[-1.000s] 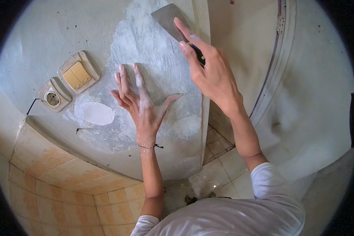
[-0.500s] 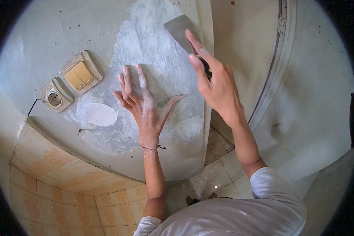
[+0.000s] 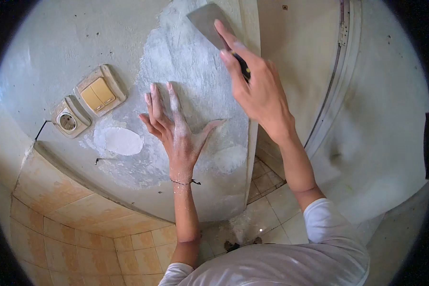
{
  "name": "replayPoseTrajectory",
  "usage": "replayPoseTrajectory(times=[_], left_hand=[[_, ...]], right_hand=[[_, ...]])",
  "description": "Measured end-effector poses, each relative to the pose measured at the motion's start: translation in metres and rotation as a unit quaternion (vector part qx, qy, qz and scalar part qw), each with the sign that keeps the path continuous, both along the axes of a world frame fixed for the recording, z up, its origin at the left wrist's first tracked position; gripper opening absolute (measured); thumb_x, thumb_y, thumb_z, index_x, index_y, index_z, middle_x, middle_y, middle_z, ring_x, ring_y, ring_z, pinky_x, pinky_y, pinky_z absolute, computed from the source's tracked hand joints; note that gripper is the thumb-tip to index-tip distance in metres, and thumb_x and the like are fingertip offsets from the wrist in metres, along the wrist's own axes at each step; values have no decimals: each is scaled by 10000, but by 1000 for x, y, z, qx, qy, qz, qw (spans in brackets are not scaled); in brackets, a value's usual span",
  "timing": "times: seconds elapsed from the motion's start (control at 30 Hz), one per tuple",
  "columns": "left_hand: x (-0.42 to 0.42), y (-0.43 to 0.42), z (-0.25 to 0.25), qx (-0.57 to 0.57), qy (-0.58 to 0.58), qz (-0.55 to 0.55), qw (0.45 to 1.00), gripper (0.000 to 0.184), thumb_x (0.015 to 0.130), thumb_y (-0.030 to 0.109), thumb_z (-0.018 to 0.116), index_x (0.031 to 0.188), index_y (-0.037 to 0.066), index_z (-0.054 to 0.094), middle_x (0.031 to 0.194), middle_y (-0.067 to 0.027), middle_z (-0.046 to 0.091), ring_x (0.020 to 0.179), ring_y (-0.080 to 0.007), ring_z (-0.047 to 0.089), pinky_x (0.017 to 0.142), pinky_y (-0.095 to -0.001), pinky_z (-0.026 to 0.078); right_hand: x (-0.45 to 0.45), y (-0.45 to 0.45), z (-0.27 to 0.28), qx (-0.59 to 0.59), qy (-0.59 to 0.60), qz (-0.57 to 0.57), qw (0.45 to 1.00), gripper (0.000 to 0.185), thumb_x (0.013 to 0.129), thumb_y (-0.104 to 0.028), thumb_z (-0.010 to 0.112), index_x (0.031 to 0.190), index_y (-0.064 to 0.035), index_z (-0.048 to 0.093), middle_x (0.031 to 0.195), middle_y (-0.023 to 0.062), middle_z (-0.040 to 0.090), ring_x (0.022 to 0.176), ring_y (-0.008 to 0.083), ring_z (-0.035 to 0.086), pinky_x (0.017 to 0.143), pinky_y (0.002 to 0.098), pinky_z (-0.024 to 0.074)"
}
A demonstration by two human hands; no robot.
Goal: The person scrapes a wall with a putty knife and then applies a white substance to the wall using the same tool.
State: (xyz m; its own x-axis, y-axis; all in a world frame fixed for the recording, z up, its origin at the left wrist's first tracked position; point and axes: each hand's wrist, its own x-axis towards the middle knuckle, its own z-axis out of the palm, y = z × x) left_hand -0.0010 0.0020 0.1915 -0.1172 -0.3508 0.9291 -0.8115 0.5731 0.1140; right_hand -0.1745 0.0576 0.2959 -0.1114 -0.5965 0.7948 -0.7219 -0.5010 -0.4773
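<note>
My left hand (image 3: pixel 178 131) lies flat with fingers spread on the wall, dusted with white powder. My right hand (image 3: pixel 262 90) grips a putty knife (image 3: pixel 209 24) by its dark handle, with the index finger stretched along the wide metal blade. The blade is at the upper part of a whitish scraped patch (image 3: pixel 176 52) on the grey wall (image 3: pixel 47 43). Whether its edge touches the wall all along I cannot tell. A smooth white oval patch (image 3: pixel 124 141) sits left of my left hand.
A yellowish light switch (image 3: pixel 97 93) and a socket (image 3: pixel 67 121) are mounted at left. A short wire end (image 3: pixel 97 160) sticks out below. Orange-patterned tiles (image 3: pixel 66 214) line the lower left. At right are the wall's edge and a door frame (image 3: pixel 336 86); pale dust (image 3: pixel 243 228) lies on the floor.
My right hand has moved up and slightly left along the wall with the putty knife. My left hand stays pressed in the same place.
</note>
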Motion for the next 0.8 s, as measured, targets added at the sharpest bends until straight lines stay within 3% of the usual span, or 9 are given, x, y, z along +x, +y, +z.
replayPoseTrajectory(times=[0.03, 0.07, 0.13, 0.17, 0.23, 0.43, 0.8], left_hand=[[0, 0, 0, 1, 3, -2, 1000, 1339, 656, 712, 853, 1678, 103, 239, 1720, -199, 167, 1604, -387, 88, 1285, -580, -3], [0, 0, 0, 0, 2, -2, 1000, 1339, 656, 712, 853, 1678, 103, 239, 1720, -199, 167, 1604, -387, 88, 1285, -580, -3], [-1, -1, 0, 0, 3, 2, 1000, 1341, 655, 709, 855, 1677, 98, 239, 1721, -198, 161, 1604, -388, 88, 1285, -580, -1], [0, 0, -1, 1, 2, 3, 1000, 1341, 655, 709, 855, 1677, 98, 239, 1721, -198, 161, 1604, -388, 88, 1285, -580, -1], [-1, 1, 0, 0, -1, 4, 1000, 1346, 652, 704, 859, 1677, 94, 236, 1723, -200, 154, 1604, -389, 87, 1284, -580, -1], [-1, 0, 1, -2, 5, -2, 1000, 1354, 646, 699, 866, 1681, 104, 227, 1724, -194, 153, 1606, -383, 86, 1284, -579, -2], [-2, 1, 1, 3, 3, 1, 1000, 1357, 641, 698, 870, 1681, 108, 228, 1724, -190, 153, 1608, -382, 81, 1285, -580, 0]], right_hand=[[3, 5, 9, 77, -14, -6, 997, 443, 1096, -275, 519, 1529, -191, 559, 1357, 208, 670, 953, 380, 756, 930, 384, 547], [3, 7, 9, 76, -15, -6, 997, 443, 1096, -275, 519, 1529, -191, 559, 1357, 208, 670, 953, 380, 756, 930, 384, 547], [3, 12, 6, 83, -30, 8, 996, 449, 1094, -280, 517, 1529, -172, 554, 1419, 182, 648, 1201, 410, 683, 1040, 397, 504], [2, 10, -1, 84, -31, 9, 996, 449, 1094, -280, 517, 1529, -172, 554, 1419, 182, 648, 1201, 410, 683, 1040, 397, 504], [2, 6, -12, -30, -7, 25, 999, 454, 1095, -287, 517, 1525, -145, 550, 1397, 197, 655, 1150, 411, 704, 1027, 407, 509], [0, 3, -2, -27, -11, 13, 999, 457, 1102, -297, 505, 1525, -131, 542, 1440, 186, 626, 1362, 418, 551, 1121, 421, 461], [-3, 6, -14, -23, -26, 47, 998, 475, 1106, -317, 508, 1537, -118, 529, 1463, 188, 613, 1388, 382, 551, 1154, 404, 427]])
